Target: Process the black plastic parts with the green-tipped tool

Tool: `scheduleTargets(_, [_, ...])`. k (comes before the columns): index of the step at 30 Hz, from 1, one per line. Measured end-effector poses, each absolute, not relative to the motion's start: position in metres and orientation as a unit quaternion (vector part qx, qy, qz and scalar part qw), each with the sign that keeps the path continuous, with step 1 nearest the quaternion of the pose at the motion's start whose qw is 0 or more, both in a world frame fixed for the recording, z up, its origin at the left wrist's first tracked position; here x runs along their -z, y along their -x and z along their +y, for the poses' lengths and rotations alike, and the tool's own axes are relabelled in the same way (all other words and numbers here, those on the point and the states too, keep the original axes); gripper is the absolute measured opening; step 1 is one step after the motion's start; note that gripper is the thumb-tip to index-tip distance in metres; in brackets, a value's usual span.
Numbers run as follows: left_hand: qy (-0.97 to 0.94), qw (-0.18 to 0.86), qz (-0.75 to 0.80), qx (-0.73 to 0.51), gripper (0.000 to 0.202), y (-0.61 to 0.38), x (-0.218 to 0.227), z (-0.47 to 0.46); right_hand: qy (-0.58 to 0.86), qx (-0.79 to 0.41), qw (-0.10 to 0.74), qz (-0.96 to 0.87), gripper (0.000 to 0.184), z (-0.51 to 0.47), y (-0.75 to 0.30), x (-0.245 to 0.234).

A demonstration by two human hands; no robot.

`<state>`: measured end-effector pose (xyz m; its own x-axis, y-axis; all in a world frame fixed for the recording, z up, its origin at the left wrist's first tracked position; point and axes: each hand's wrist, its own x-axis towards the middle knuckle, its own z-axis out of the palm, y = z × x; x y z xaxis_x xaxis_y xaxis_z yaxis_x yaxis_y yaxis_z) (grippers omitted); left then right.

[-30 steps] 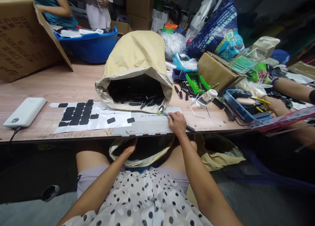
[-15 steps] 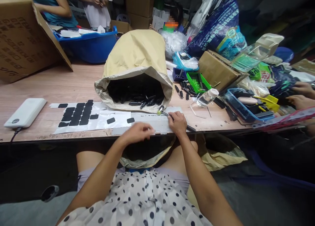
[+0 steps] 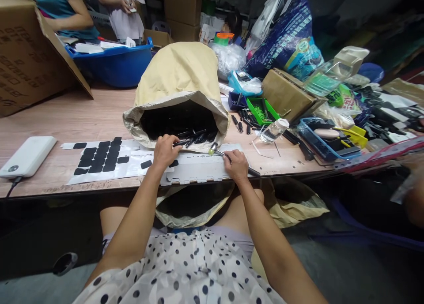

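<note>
Hammer (image 3: pixel 212 151) is in the right hand (image 3: pixel 236 163), fingers closed around its handle; its head lies just beside the lip of the paper sack (image 3: pixel 182 70). The left hand (image 3: pixel 166 150) is at this same lip, fingertips by the black pieces (image 3: pixel 200 137) lying inside the mouth; I cannot tell whether it grasps one. If the hammer swings now, I fear it could strike the left fingers, because both are near each other. A careless pull could also drag more pieces over the lip, since they lie loose. Some could then roll across the grey board (image 3: pixel 198 174) and over the edge of the table (image 3: pixel 109 112), perhaps missing the open bag (image 3: pixel 212 216) below. The left wrist could disturb the loose black patches (image 3: pixel 145 164) beside it. Farther right, a wide arm movement could tip the bottle (image 3: pixel 273 132).
</note>
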<state>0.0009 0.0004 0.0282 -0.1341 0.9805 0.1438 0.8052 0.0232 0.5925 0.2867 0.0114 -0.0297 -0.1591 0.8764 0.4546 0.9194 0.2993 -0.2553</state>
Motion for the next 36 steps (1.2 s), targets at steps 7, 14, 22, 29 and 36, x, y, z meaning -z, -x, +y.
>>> scheduleTargets(7, [-0.698,0.220,0.633,-0.254,0.012,-0.036,-0.007,-0.025,0.583,0.035,0.294,-0.757,0.024,0.009,-0.290,0.024])
scheduleTargets(14, [-0.682,0.245,0.644,-0.247,0.013,-0.035,-0.005,-0.020,0.531,-0.025,0.398,-0.747,0.036,-0.025,-0.259,-0.001])
scheduleTargets(22, [-0.658,0.253,0.656,-0.269,0.014,-0.040,-0.004,-0.020,0.505,-0.086,0.349,-0.785,0.041,-0.060,-0.224,-0.014])
scheduleTargets(29, [-0.645,0.258,0.667,-0.270,0.009,-0.041,-0.007,-0.021,0.530,-0.066,0.311,-0.786,0.041,-0.060,-0.218,-0.005])
scheduleTargets(36, [-0.642,0.259,0.666,-0.278,0.010,-0.042,-0.007,-0.022,0.541,-0.070,0.336,-0.768,0.041,-0.062,-0.225,-0.007])
